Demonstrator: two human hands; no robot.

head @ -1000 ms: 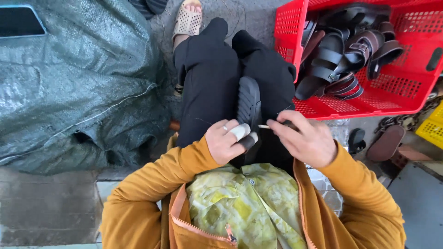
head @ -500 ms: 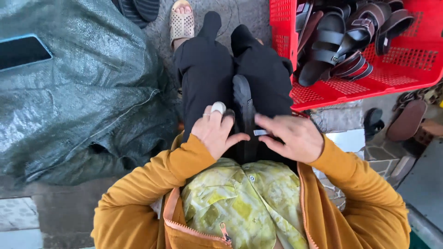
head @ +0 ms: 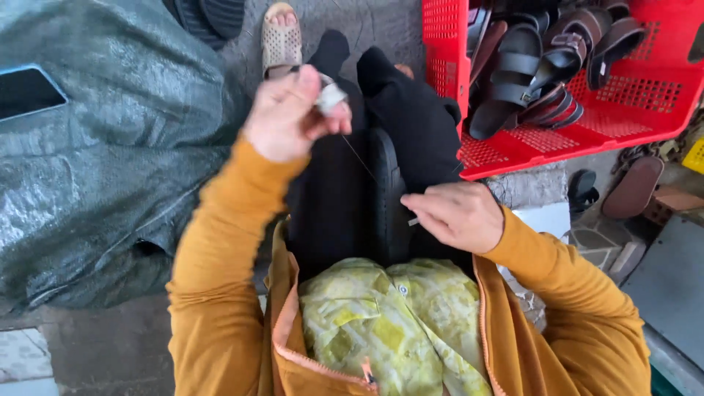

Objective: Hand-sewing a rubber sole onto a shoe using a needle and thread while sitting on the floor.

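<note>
**Rough ground, tarpaulin and a crate of sandals**

Grey, rough concrete ground is seen under even daylight. The left side is covered by a crumpled grey-green tarpaulin. At the upper right a red perforated plastic crate is filled with dark sandals. A brown sole and stone blocks are scattered beside it.

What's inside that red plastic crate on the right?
The red crate holds a heap of dark strapped sandals, black and brown, stacked over each other. Whatever lies beneath the heap is covered, and the crate's far end runs out of view.
</note>
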